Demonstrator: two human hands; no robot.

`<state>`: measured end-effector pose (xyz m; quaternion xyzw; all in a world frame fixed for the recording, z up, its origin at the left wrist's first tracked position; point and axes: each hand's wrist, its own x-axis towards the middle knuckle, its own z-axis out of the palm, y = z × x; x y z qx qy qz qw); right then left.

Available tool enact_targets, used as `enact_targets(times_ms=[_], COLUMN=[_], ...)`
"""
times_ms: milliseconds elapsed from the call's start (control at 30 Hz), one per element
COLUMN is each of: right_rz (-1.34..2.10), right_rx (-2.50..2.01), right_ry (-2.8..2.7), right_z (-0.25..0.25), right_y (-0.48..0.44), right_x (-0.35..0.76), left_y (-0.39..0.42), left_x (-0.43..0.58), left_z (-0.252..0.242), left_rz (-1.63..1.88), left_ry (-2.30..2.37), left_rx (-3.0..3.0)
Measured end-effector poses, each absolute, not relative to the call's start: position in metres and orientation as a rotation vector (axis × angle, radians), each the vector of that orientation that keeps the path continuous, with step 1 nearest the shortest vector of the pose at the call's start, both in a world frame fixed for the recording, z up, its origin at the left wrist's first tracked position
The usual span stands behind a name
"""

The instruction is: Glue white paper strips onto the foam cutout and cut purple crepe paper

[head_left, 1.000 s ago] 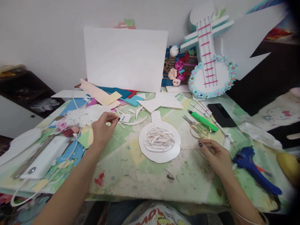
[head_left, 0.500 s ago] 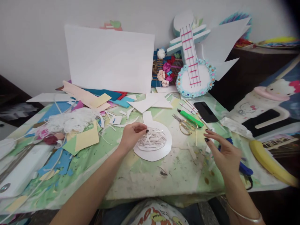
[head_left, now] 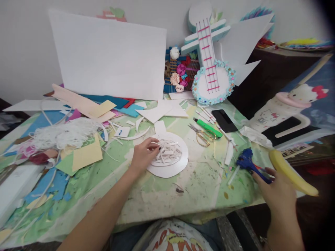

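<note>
My right hand point(head_left: 278, 190) is closed around the handle of a blue hot glue gun point(head_left: 244, 159), whose clear glue stick point(head_left: 233, 175) sticks out over the table. At the left edge of a pile of short white strips point(head_left: 170, 150) is my left hand point(head_left: 143, 153), its fingertips pinched together; what they hold, if anything, is hidden. The strips lie on a white round cutout point(head_left: 167, 171) with a short neck at the top. Gold-handled scissors point(head_left: 202, 135) and a green utility knife point(head_left: 208, 128) lie to the right of the cutout.
A black phone point(head_left: 224, 121) and a banana point(head_left: 293, 172) lie on the right, near a white tumbler point(head_left: 274, 113). Tangled white string point(head_left: 65, 134) and paper scraps point(head_left: 87, 153) cover the left. A decorated model guitar point(head_left: 213, 82) and a large white board point(head_left: 110, 57) lean at the back.
My right hand has moved down and right from above the table and taken hold of the glue gun. The left hand stays by the strips. The view has shifted slightly.
</note>
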<state>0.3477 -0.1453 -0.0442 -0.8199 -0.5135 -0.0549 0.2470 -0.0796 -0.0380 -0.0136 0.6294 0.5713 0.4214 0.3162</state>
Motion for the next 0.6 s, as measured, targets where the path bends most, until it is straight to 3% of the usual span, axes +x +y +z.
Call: enact_targets(times_ms=[133,367,600], right_rz=[-0.192,-0.135,-0.202], right_rx=[-2.425,-2.297,-2.167], right_ry=[-1.408,-1.643,-1.36], right_z=[-0.054,-0.052,-0.036], right_y=[-0.134,-0.121,-0.142], right_x=[0.35,0.356,0.334], left_y=[-0.037,-0.037,-0.038], left_x=[-0.084,-0.087,-0.088], left_z=[-0.013,-0.012,-0.015], left_rz=[1.098,1.087,1.096], left_ry=[1.498,1.559,1.636], left_rx=[1.67,1.742,1.867])
